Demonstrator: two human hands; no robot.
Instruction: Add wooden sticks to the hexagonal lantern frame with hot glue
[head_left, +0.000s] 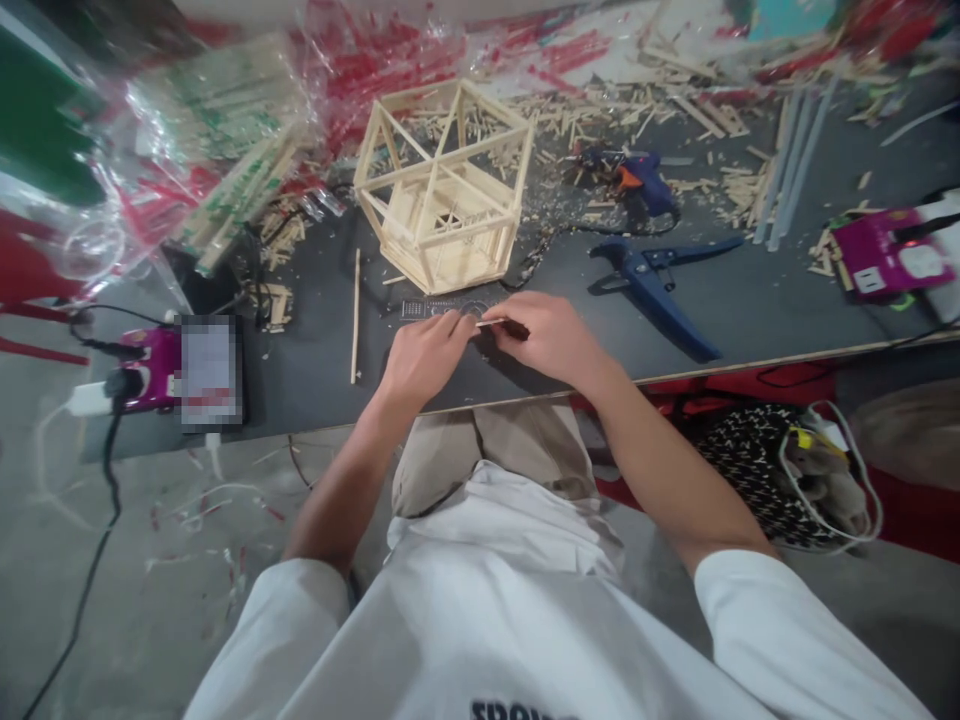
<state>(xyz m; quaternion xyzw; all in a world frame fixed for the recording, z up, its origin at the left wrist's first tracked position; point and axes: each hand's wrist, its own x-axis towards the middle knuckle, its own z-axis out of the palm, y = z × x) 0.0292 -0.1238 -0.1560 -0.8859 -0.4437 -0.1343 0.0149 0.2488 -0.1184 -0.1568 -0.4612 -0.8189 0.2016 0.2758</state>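
My left hand (424, 356) rests on the dark table (315, 370), fingers curled and pressed down on a dark ruler (424, 308). My right hand (546, 336) is closed in a pinch on a short thin wooden stick (491, 322) lying over the ruler, between both hands. What looks like a dark pen shows under the right fingers. Just beyond the hands stands a hexagonal frame built of wooden sticks (444, 185). A long loose stick (355, 315) lies to the left of my left hand.
A blue cutter (660, 285) and a blue glue gun (637, 180) lie right of the frame. Stick offcuts litter the far table. Plastic bags of sticks (225, 150) sit at the left. Purple power strips (154, 368) (885, 250) sit at both sides. A patterned bag (772, 470) lies on the floor.
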